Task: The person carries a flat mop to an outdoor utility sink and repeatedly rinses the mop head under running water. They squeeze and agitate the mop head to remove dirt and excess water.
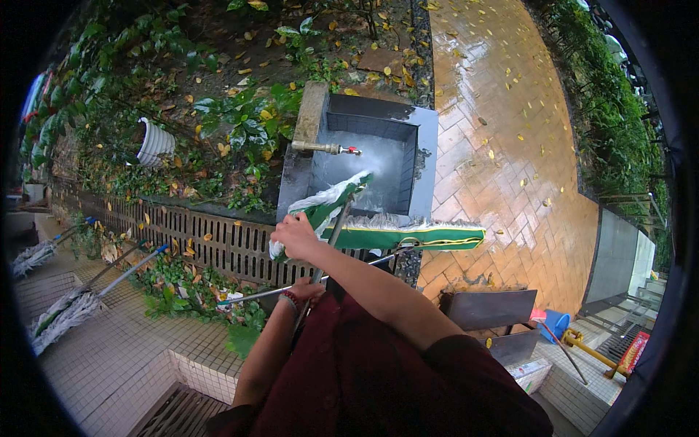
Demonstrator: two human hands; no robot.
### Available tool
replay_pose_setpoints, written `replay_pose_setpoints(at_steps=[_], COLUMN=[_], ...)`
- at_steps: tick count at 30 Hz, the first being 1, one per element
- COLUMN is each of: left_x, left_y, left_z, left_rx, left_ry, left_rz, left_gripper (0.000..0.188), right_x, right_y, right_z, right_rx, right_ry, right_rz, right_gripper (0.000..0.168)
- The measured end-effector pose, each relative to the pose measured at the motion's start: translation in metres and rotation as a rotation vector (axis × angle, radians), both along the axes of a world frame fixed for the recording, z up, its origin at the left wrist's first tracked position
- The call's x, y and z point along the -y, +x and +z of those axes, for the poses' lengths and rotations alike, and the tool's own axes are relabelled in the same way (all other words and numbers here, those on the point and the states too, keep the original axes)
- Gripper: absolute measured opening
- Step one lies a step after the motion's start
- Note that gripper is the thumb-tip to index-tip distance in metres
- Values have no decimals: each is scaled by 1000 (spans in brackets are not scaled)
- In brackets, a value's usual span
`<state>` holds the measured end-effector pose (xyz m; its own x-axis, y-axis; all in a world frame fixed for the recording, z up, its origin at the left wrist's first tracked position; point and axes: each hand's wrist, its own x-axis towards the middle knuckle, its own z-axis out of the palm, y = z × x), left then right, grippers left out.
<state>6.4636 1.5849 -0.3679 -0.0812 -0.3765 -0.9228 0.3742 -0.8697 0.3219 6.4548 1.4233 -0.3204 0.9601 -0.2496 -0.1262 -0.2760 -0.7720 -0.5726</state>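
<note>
My left hand, with a red bead bracelet at its wrist, grips a mop's pole. My right hand grasps the near end of that mop's green-backed, white-fringed head. The far end of this head reaches into a grey tiled basin, beneath a tap with a red handle; white spray or splashing shows there. A second flat mop head, green with yellow edging and a grey-white fringe, lies across the basin's near side, and its metal pole runs leftward behind my left hand.
A slotted drain cover runs left of the basin beside planted soil with a white pot. More mops lie at the left. Wet brick paving extends right. A dark bench and a blue bucket stand lower right.
</note>
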Motion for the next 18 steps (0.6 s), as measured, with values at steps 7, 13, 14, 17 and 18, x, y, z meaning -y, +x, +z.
replay_pose_setpoints(at_steps=[7, 13, 14, 17, 18], left_x=[8, 15, 15, 20, 21], left_y=[-6, -31, -35, -44, -47], left_z=[3, 0, -1, -3, -1], left_rx=[-198, 429, 574, 740, 744], left_ry=[-72, -136, -159, 24, 12], left_rz=[-57, -591, -816, -867, -823], left_gripper=[30, 42, 45, 54, 53], right_x=[-17, -3, 2, 15, 20], right_y=[-26, -34, -35, -36, -37], right_z=[-3, -1, -1, 2, 3], right_rx=[84, 117, 121, 227, 227], right_ry=[44, 105, 119, 80, 90], right_rz=[-62, -169, -180, -243, -252], right_gripper=[26, 31, 31, 35, 36])
